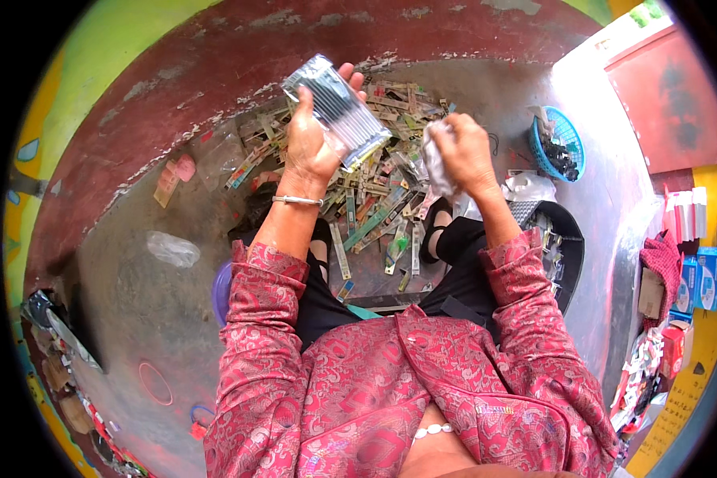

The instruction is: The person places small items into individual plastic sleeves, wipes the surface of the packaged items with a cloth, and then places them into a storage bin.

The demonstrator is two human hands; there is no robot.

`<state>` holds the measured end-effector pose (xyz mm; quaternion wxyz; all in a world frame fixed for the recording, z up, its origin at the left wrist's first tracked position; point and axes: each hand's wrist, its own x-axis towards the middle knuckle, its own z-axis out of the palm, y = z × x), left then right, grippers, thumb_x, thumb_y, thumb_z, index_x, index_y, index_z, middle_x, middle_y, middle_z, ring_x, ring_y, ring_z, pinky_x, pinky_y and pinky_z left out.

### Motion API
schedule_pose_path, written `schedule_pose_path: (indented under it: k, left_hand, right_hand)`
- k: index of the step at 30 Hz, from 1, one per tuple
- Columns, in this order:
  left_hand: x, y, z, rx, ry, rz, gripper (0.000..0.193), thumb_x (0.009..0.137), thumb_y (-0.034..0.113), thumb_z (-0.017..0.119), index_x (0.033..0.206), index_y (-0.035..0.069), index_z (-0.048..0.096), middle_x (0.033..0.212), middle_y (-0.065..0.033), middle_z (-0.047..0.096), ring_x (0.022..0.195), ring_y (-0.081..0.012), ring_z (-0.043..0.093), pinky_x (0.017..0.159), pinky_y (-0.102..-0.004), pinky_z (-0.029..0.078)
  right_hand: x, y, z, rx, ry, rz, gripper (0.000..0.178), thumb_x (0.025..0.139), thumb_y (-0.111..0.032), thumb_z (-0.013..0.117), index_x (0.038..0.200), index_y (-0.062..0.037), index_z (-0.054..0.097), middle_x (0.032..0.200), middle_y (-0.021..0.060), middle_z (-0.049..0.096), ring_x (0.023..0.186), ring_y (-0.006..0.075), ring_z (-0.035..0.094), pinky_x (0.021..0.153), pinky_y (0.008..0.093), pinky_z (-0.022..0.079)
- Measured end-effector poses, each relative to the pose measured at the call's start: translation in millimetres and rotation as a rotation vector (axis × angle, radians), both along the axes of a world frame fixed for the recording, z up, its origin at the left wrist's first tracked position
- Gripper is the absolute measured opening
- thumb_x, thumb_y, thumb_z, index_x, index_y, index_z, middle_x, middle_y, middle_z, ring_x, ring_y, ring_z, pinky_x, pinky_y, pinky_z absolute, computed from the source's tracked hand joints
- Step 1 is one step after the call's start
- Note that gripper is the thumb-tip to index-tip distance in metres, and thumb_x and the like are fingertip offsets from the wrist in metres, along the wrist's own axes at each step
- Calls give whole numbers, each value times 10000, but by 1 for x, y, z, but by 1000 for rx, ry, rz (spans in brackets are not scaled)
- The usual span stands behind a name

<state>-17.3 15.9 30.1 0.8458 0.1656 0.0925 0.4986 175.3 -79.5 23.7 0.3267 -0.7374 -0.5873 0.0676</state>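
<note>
In my raised left hand (315, 147) lies a clear plastic packet of dark-tipped, pale-bodied pens or sticks (336, 107); their exact kind I cannot make out. The thumb presses on the packet's near side while the fingers support it from behind. My right hand (464, 151), to the right and apart from the packet, is closed around a crumpled whitish cloth (438, 155). Below both hands a heap of long, narrow, printed packages (366, 207) spreads over the floor between and beyond my feet.
A blue plastic basket (567, 143) with dark items stands at the right. Nearer my right leg is a black tub (570, 263) of small packets. A clear plastic bag (173, 248) lies on the left floor. Blue boxes (707, 279) are stacked along the right wall.
</note>
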Motion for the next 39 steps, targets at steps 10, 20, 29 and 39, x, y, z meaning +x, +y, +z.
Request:
schedule_pose_path:
  k: [10,20,29,39]
  left_hand:
    - [31,-35,-10,-174,160,-224,463,947,409,339,1207,46,462,1270,-117,473,1165,-255,461,989,-436,373]
    - [13,-11,-12,-20,66,-197,592,949,459,198,1362,44,285,1399,-141,321,1274,-282,334,1014,-454,338]
    - [29,-30,-7,-24,120,-359,586,948,474,187,1320,56,363,1323,-123,433,1168,-279,449,934,-430,417]
    - [24,-44,-10,26,345,-520,470,939,430,343,1161,45,499,1044,-110,600,852,-246,616,742,-375,524]
  right_hand:
    - [-57,30,25,328,-14,173,220,790,-230,600,864,-31,544,916,143,514,815,305,562,676,384,474]
    - [-41,-15,22,91,-25,628,74,773,-99,598,804,-43,560,840,102,536,752,287,577,648,362,471]
    - [6,22,26,352,432,-83,216,784,-205,631,843,2,603,844,141,583,737,237,603,663,331,466]
    - [26,41,6,240,67,-184,244,762,-240,615,851,-14,602,834,152,587,771,332,592,705,419,465]
